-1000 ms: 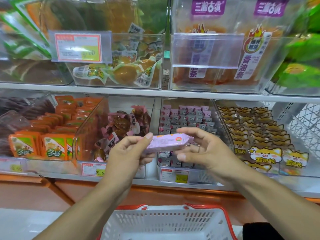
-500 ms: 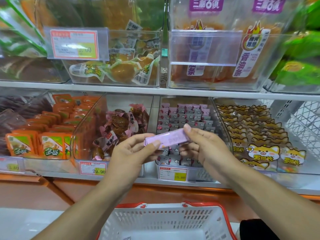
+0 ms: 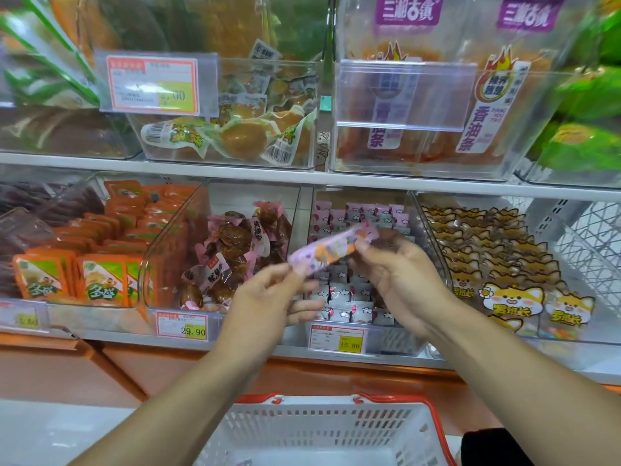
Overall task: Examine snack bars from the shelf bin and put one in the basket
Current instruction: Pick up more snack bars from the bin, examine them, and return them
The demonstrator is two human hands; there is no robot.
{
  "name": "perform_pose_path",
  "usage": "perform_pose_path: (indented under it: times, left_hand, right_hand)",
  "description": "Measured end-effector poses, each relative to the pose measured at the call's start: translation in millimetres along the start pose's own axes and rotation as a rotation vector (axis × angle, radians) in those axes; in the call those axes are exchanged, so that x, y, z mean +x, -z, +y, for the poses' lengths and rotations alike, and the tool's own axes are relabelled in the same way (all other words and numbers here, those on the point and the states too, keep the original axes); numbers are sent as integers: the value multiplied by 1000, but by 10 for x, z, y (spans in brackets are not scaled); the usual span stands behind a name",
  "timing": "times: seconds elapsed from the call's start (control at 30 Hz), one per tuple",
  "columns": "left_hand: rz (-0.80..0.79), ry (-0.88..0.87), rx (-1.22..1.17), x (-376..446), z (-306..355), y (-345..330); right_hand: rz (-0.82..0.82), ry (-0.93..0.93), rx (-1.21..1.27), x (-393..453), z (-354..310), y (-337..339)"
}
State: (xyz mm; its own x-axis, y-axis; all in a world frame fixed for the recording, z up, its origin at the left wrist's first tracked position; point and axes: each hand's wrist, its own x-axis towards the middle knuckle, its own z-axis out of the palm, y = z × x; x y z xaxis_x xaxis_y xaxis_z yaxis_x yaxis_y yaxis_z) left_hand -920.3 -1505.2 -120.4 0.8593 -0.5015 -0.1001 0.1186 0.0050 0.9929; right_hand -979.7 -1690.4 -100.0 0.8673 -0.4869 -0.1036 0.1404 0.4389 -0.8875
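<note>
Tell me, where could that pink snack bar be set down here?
The white basket below both hands looks mostly bare inside. The bin of brown sweets has room at the back. The bar's own bin and the fox packets are crowded.

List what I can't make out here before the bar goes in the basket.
- Bar print: motion-blurred, head view.
- Left hand grip: its fingers sit at the bar's blurred end; contact unclear.
- Basket floor: cut off by the bottom edge.
- Bin stock: partly hidden behind both hands.
</note>
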Motion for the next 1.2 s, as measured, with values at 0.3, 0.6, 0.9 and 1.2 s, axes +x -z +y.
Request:
perform_pose_path:
  times: [0.3,0.6,0.9,1.2]
  left_hand:
    - [-269,-530,977,-158,-194,-251]
    - [-310,-520,1164,-40,-385,-317]
    - [-339,-505,1215,-18,-486,-377]
    - [-349,-454,1197,-4,-470,-399]
  right_hand:
    - [472,404,-557,826,13,49]
    - [179,478,-1087,1343,164,84]
    - [-65,505,-1659,1551,174,176]
    - [147,460,-1721,1680,161,237]
